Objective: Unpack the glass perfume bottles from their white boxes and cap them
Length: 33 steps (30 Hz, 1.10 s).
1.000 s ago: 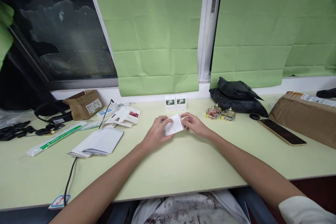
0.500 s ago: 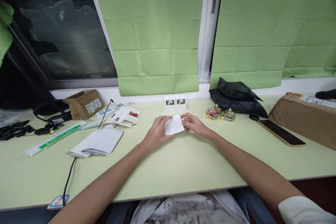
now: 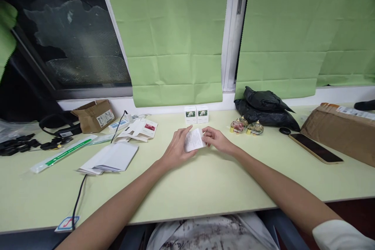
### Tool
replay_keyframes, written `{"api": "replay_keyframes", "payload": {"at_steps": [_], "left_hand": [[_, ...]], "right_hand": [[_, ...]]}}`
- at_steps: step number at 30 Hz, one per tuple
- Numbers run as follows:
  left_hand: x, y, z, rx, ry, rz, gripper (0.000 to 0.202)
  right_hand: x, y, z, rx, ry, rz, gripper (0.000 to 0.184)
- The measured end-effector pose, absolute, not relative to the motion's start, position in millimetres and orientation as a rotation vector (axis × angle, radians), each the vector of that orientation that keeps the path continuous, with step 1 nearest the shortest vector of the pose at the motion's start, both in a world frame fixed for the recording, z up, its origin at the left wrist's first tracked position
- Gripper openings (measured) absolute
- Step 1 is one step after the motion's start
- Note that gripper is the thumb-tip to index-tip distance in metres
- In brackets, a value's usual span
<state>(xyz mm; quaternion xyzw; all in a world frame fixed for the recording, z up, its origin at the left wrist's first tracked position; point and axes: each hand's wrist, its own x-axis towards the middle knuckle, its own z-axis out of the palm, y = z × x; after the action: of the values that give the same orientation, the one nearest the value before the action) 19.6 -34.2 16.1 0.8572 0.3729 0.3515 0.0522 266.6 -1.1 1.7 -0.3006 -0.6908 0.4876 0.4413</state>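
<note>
Both of my hands meet at the middle of the pale green table (image 3: 205, 187) on a small white printed carton (image 3: 193, 140). My left hand (image 3: 177, 150) grips its left side, fingers curled round it. Pinching the carton's right edge is my right hand (image 3: 216, 140). Just behind the hands stand two small white boxes (image 3: 196, 114) with flower pictures, side by side near the wall. To their right lie two small round glass bottles (image 3: 247, 126) with gold caps.
Flat white carton blanks (image 3: 109, 157) and printed cards (image 3: 140, 129) lie at left, with a black cable (image 3: 79, 191), a brown box (image 3: 93, 115) and black straps (image 3: 20, 144). At right are a black bag (image 3: 266, 107), a phone (image 3: 315, 147) and a brown parcel (image 3: 342, 131).
The carton has turned a little more upright and narrower between my hands. My left fingers have lifted and stretched up along its side. Nothing else on the table moved.
</note>
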Motion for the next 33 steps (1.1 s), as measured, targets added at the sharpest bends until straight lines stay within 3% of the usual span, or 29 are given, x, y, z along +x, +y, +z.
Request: {"api": "replay_keyframes", "payload": {"at_steps": [14, 21, 25, 33], "left_hand": [[27, -37, 19, 2.696, 1.017, 1.188, 0.072], [26, -37, 16, 2.79, 1.069, 1.156, 0.075], [25, -34, 14, 2.848, 1.09, 1.155, 0.075], [26, -33, 13, 2.822, 1.07, 1.152, 0.077]], "right_hand": [[258, -18, 11, -0.728, -1.828, 1.097, 0.037], [258, -28, 17, -0.826, -1.936, 0.889, 0.029], [258, -33, 20, -0.919, -2.007, 0.739, 0.035], [258, -29, 17, -0.921, -1.994, 0.831, 0.039]]}}
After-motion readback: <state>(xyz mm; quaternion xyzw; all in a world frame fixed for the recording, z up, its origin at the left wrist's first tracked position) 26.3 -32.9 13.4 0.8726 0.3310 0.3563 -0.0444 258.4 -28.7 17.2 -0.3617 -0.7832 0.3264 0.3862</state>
